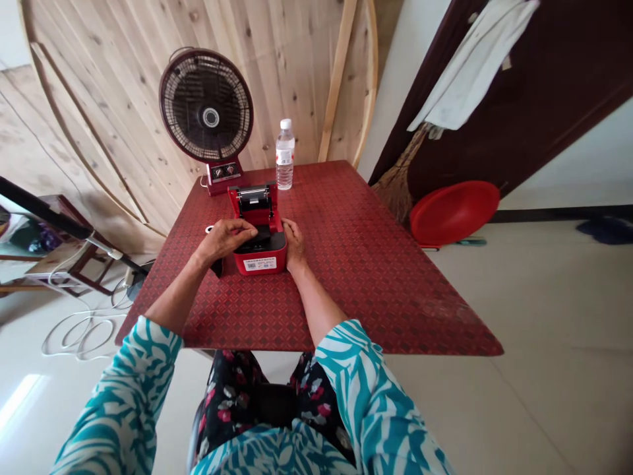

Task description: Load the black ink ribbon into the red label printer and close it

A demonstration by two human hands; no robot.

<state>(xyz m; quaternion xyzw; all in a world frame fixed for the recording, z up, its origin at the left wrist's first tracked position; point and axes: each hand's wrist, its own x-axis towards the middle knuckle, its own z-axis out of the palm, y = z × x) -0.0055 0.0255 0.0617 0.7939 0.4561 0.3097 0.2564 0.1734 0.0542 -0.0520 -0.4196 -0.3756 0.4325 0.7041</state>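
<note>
A small red and black label printer (260, 264) stands on the red patterned table (376, 264), its lid (254, 198) raised and tilted back. My left hand (225, 239) reaches over the open black inside from the left. Its fingers are pinched together at a dark part there; what they hold, if anything, I cannot make out. My right hand (295, 244) is curled against the printer's right side and grips it. Behind my left hand shows the edge of a small white roll (209, 229). A black item (217, 267), mostly hidden, lies left of the printer.
A dark red fan (210, 115) stands at the table's back left. Beside it is a clear water bottle (285, 157) with a white cap. White cables (82, 330) lie on the floor at left. A red basin (452, 212) and a straw broom (399, 178) are at right.
</note>
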